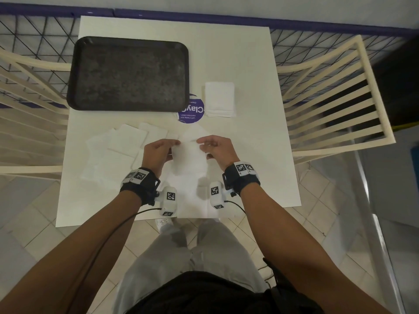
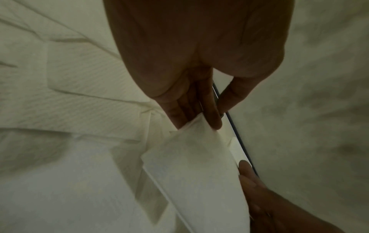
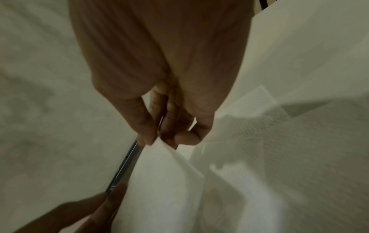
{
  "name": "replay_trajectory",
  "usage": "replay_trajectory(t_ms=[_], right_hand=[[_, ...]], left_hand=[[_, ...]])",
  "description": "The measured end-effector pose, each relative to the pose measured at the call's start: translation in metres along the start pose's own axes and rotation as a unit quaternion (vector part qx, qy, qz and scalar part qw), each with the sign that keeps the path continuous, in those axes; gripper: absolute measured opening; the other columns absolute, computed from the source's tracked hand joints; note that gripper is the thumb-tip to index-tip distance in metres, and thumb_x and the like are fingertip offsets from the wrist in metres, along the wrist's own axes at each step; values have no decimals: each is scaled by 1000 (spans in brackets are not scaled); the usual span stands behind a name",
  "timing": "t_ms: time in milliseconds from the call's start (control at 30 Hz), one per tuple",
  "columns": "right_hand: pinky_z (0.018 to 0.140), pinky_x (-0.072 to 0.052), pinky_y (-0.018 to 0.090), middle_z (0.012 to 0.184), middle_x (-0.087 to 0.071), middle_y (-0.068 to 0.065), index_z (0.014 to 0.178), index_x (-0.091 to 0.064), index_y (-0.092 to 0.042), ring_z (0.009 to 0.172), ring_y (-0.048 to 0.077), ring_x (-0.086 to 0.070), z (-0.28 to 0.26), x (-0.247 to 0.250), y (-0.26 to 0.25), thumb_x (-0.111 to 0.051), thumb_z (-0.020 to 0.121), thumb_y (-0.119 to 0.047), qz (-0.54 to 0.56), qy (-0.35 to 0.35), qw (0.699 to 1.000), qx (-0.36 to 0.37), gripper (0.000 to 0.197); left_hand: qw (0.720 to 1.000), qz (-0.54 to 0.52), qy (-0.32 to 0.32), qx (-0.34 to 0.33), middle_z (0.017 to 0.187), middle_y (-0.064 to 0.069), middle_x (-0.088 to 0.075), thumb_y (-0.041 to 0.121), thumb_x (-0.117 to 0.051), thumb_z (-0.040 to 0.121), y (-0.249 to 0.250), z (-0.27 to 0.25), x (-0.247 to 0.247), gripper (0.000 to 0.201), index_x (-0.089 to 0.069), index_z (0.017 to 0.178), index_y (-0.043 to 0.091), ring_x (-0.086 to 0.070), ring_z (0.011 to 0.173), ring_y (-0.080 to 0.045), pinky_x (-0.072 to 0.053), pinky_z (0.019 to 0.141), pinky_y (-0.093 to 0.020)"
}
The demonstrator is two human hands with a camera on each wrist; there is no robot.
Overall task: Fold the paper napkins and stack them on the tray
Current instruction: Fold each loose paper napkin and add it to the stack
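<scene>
A white paper napkin (image 1: 189, 156) hangs above the table's near middle, held up by both hands. My left hand (image 1: 158, 152) pinches its left top corner between thumb and fingers (image 2: 211, 121). My right hand (image 1: 216, 147) pinches the right top corner with its fingertips (image 3: 147, 138). The napkin (image 2: 195, 165) droops between them (image 3: 167, 181). A dark rectangular tray (image 1: 129, 73) lies bare at the far left of the table. A folded stack of white napkins (image 1: 219, 99) rests to the right of the tray.
Several unfolded napkins (image 1: 118, 146) lie spread on the white table (image 1: 256, 143) left of my hands. A round purple sticker (image 1: 191, 111) sits by the tray's near right corner. Cream slatted chairs (image 1: 335, 98) flank the table on both sides.
</scene>
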State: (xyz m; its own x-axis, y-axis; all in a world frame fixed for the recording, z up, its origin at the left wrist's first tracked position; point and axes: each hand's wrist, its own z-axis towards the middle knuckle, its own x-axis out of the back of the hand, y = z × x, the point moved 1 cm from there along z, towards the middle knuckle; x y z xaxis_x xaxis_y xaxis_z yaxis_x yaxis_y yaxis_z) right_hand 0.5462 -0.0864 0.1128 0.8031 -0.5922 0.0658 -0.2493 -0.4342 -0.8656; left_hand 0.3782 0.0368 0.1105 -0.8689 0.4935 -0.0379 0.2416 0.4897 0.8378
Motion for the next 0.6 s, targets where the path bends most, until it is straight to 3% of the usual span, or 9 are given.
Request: replay_trajectory(t_ms=[167, 233, 300, 400, 500, 600], right_hand=[[58, -49, 26, 83, -61, 2, 106, -73, -18, 74, 14, -59, 1, 0, -4, -72, 82, 1, -22, 0, 999, 32, 30], [63, -50, 25, 84, -63, -2, 106, -74, -23, 76, 13, -59, 4, -2, -6, -72, 83, -4, -67, 4, 997, 35, 30], [77, -51, 24, 89, -68, -8, 104, -75, -30, 83, 9, -62, 7, -4, -8, -75, 84, -16, -135, 5, 989, 54, 24], [81, -45, 13, 98, -74, -11, 99, -77, -29, 94, 0, -64, 7, -14, -11, -79, 82, -33, -204, -4, 975, 86, 18], [78, -42, 6, 94, -76, -13, 94, -79, -24, 92, -7, -64, 7, -24, -13, -81, 81, -32, -222, -12, 969, 111, 15], [83, -48, 14, 91, -76, -15, 93, -79, -25, 91, -5, -66, 10, -28, -10, -79, 82, -31, -239, 3, 963, 126, 12]], left_hand=[[996, 81, 20, -41, 95, -8, -78, 20, -80, 89, -4, 8, 2, 23, -77, 111, 16, -74, 89, -23, -63, 81, -36], [992, 111, 29, -52, 94, -3, -79, 22, -80, 88, -4, 10, 2, 15, -80, 102, 16, -74, 92, -25, -64, 82, -40], [986, 148, 22, -71, 92, 2, -79, 25, -78, 90, -3, 9, 2, 8, -80, 96, 19, -74, 88, -19, -63, 83, -40], [971, 210, 1, -113, 93, 8, -77, 26, -74, 93, -2, 7, -1, 5, -78, 94, 23, -71, 88, -11, -58, 83, -27], [956, 251, -11, -152, 92, 9, -74, 22, -71, 95, 2, 4, -6, 5, -76, 95, 21, -68, 88, -10, -48, 74, -7], [953, 257, -15, -161, 90, 11, -72, 20, -70, 96, 5, 2, -7, 5, -74, 94, 21, -66, 84, -9, -45, 71, -4]])
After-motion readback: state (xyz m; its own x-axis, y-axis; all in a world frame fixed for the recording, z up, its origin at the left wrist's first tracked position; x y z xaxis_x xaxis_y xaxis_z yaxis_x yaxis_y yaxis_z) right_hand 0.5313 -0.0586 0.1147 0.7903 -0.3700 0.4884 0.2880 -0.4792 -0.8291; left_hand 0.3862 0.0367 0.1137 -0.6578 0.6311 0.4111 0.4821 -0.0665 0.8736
